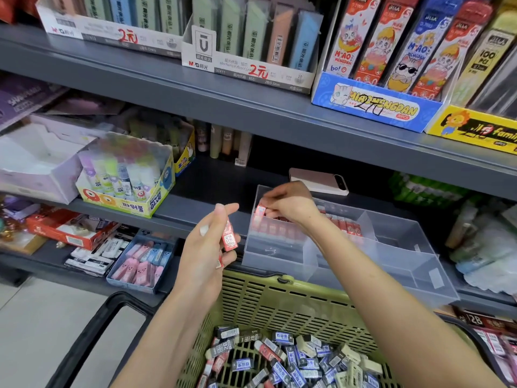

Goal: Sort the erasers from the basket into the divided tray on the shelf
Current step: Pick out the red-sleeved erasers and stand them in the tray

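1. Erasers (282, 357) lie loose in the green basket (251, 278), nearest of all and well below both sets of fingers. They are a mixed heap of blue, black, white and red sleeves, pointing every way, so much sorting is left.
2. Above the basket's far rim, the left hand (204, 256) has its fingers curled round a spare red eraser (230, 238). This eraser stands nearly upright, its long axis running up and down with a slight lean and its printed face towards the camera. A second red piece seems to sit lower in the same fingers.
3. Just right of those fingers sits the clear divided tray (405, 264) on the shelf (212, 186). Its near compartments look bare.
4. Over the tray's far left compartment, the right hand (291, 208) pinches the placing eraser (260, 212) at its fingertips. The eraser hangs to the left of the fingers, long axis roughly vertical, lower end aimed down into the compartment.
5. Beneath and to the right of those fingers, a row of red erasers (344, 225) already stands on end.
6. Placing is the step in hand. The next move calls for lowering the eraser straight down, upright, into the gap at the row's left end, then letting go and taking the spare from the left fingers.
7. Beyond the right fingers lies a pink phone (319, 182).
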`<state>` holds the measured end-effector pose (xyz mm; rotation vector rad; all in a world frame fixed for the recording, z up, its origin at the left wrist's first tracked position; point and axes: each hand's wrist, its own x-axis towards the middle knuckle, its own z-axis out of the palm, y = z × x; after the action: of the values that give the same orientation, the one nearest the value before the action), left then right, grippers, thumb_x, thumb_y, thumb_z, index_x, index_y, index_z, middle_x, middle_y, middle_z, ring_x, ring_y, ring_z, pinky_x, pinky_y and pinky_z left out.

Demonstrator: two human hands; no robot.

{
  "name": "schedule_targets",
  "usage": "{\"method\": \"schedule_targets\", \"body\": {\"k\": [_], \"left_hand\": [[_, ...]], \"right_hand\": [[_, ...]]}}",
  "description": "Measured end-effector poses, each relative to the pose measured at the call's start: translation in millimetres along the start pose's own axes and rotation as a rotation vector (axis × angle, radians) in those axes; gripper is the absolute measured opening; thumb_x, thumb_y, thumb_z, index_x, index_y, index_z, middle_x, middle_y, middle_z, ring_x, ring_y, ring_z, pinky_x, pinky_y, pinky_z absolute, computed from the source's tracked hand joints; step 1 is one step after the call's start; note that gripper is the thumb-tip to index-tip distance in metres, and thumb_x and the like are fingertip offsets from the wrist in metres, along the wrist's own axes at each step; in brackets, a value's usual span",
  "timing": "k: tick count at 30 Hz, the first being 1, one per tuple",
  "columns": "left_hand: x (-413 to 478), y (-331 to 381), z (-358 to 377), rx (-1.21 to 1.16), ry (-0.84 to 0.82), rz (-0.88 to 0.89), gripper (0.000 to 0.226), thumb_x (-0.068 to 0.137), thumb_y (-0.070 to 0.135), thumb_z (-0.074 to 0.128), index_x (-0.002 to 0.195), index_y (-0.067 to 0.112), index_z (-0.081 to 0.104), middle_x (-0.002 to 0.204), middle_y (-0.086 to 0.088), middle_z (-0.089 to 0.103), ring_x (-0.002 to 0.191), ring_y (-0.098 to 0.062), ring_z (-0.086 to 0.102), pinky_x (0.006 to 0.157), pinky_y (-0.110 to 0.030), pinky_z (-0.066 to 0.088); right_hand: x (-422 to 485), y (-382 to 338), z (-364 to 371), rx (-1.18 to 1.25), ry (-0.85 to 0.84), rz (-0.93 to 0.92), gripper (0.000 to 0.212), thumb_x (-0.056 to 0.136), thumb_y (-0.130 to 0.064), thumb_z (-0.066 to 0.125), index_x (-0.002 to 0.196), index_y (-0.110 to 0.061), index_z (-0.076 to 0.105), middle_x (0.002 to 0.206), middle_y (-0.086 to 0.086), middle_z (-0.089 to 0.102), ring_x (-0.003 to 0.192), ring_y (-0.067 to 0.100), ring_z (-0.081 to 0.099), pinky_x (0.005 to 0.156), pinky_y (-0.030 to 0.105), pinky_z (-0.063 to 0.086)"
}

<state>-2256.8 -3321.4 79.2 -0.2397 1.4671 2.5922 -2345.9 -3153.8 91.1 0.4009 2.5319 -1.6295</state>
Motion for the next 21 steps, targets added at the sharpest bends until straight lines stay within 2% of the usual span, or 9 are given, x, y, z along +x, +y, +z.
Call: {"method": "schedule_targets", "body": {"k": [2, 5, 8, 12, 15, 16, 18, 20, 21], "left_hand": [[0.7, 0.2, 0.5, -0.021, 0.000, -0.002, 0.039, 0.074, 0.045, 0.061, 0.101, 0.018, 0.069, 0.057, 0.005, 0.049, 0.056, -0.004, 0.048, 0.037, -0.015, 0.030], [0.3, -0.2, 3.5, -0.013, 0.009, -0.010, 0.031, 0.072, 0.035, 0.066, 0.091, 0.010, 0.064, 0.053, 0.006, 0.052, 0.054, -0.003, 0.049, 0.038, -0.015, 0.029], [0.7, -1.8, 4.4, 0.022, 0.044, 0.027, 0.023, 0.080, 0.028, 0.066, 0.094, 0.010, 0.061, 0.053, 0.006, 0.057, 0.053, -0.003, 0.048, 0.040, -0.014, 0.030], [0.2, -0.8, 3.5, 0.046, 0.099, 0.063, 0.039, 0.070, 0.038, 0.069, 0.093, 0.008, 0.061, 0.054, 0.005, 0.061, 0.047, -0.001, 0.047, 0.039, -0.013, 0.032], [-0.9, -0.5, 3.5, 0.020, 0.115, 0.077, 0.044, 0.062, 0.043, 0.070, 0.090, 0.010, 0.064, 0.056, 0.006, 0.063, 0.051, -0.001, 0.051, 0.040, -0.013, 0.034], [-1.1, -0.5, 3.4, 0.018, 0.115, 0.078, 0.044, 0.061, 0.043, 0.071, 0.091, 0.011, 0.065, 0.058, 0.006, 0.064, 0.053, -0.001, 0.054, 0.041, -0.013, 0.035], [-0.9, -1.1, 3.2, 0.016, 0.106, 0.072, 0.038, 0.065, 0.037, 0.071, 0.095, 0.013, 0.067, 0.064, 0.007, 0.067, 0.062, -0.001, 0.060, 0.044, -0.013, 0.037], [-0.7, -1.3, 2.7, 0.015, 0.093, 0.064, 0.032, 0.070, 0.031, 0.071, 0.096, 0.014, 0.069, 0.069, 0.007, 0.069, 0.069, -0.002, 0.064, 0.045, -0.014, 0.038], [-0.6, -1.5, 2.3, 0.030, 0.082, 0.068, 0.029, 0.071, 0.030, 0.071, 0.096, 0.015, 0.069, 0.071, 0.006, 0.070, 0.070, -0.002, 0.065, 0.046, -0.014, 0.039]], "right_hand": [[3.0, -2.7, 2.9, -0.066, -0.030, -0.002, 0.012, 0.080, -0.002, 0.071, 0.092, 0.000, 0.068, 0.087, 0.020, 0.071, 0.062, 0.020, 0.066, 0.070, 0.030, 0.058], [4.9, -5.9, 6.7, -0.300, -0.027, -0.027, 0.013, 0.082, -0.005, 0.068, 0.093, 0.003, 0.071, 0.090, 0.020, 0.071, 0.061, 0.016, 0.062, 0.069, 0.026, 0.055], [5.9, -7.6, 8.7, -0.480, -0.053, -0.065, 0.017, 0.083, -0.014, 0.069, 0.096, -0.004, 0.073, 0.093, 0.012, 0.073, 0.071, 0.013, 0.062, 0.083, 0.026, 0.053], [5.7, -8.1, 7.5, -0.528, -0.073, -0.072, 0.019, 0.083, -0.017, 0.070, 0.099, -0.007, 0.073, 0.099, 0.009, 0.072, 0.080, 0.014, 0.063, 0.086, 0.026, 0.051], [2.4, -6.1, 5.8, -0.541, -0.098, -0.062, 0.020, 0.086, -0.019, 0.066, 0.103, -0.010, 0.072, 0.105, 0.007, 0.071, 0.089, 0.016, 0.065, 0.087, 0.027, 0.051], [-0.2, -6.2, 6.1, -0.599, -0.078, -0.083, 0.020, 0.088, -0.020, 0.063, 0.103, -0.012, 0.072, 0.107, 0.006, 0.070, 0.093, 0.018, 0.065, 0.089, 0.029, 0.051], [-9.2, -6.9, 8.2, -0.692, 0.075, -0.176, 0.022, 0.092, -0.022, 0.055, 0.101, -0.015, 0.072, 0.107, 0.005, 0.070, 0.098, 0.023, 0.063, 0.088, 0.032, 0.050], [-27.4, -11.7, 10.9, -0.569, 0.223, -0.311, 0.027, 0.094, -0.031, 0.050, 0.094, -0.015, 0.072, 0.096, 0.005, 0.072, 0.092, 0.024, 0.064, 0.082, 0.034, 0.051], [-37.6, -15.7, 10.9, -0.443, 0.201, -0.362, 0.033, 0.094, -0.037, 0.049, 0.088, -0.014, 0.072, 0.090, 0.005, 0.072, 0.087, 0.022, 0.064, 0.080, 0.035, 0.051]]}}
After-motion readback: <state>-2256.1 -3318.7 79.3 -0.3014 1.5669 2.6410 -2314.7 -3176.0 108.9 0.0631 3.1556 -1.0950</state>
